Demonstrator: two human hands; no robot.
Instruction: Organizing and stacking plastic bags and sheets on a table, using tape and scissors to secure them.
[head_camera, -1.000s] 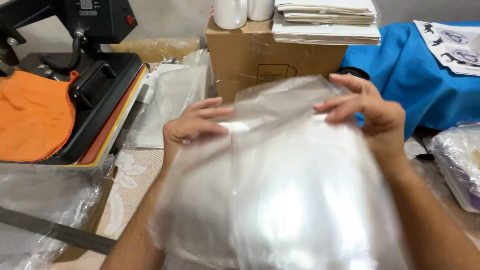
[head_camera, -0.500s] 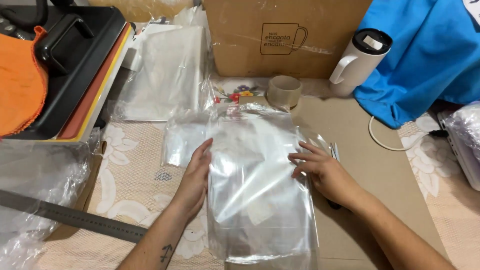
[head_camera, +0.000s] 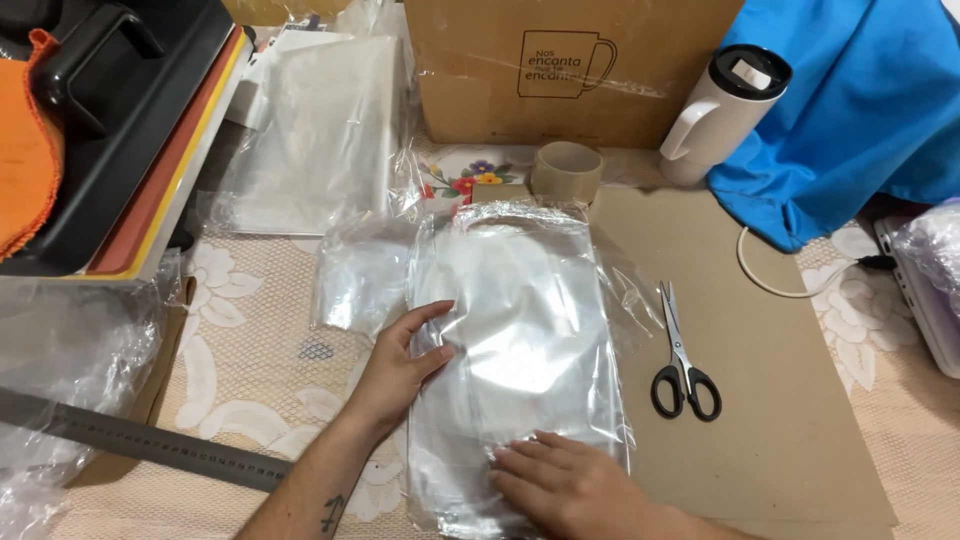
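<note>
A stack of clear plastic bags (head_camera: 520, 330) lies flat on the table in front of me, partly on a brown cardboard sheet (head_camera: 770, 400). My left hand (head_camera: 400, 365) rests on the stack's left edge, fingers spread and thumb on top. My right hand (head_camera: 570, 485) presses flat on the stack's lower end, palm down. Neither hand grips anything. Black-handled scissors (head_camera: 680, 355) lie on the cardboard just right of the stack.
A heat press (head_camera: 120, 130) with an orange cloth (head_camera: 30, 150) stands at the left. Behind are a cardboard box (head_camera: 560, 70), a tape roll (head_camera: 566, 170), a white travel mug (head_camera: 715, 110), blue fabric (head_camera: 850, 100). More clear bags (head_camera: 310, 140) and a metal ruler (head_camera: 140, 440) lie left.
The bags were held up a second ago and now lie flat on the table. My right hand has slid from the stack's right edge down to its lower end.
</note>
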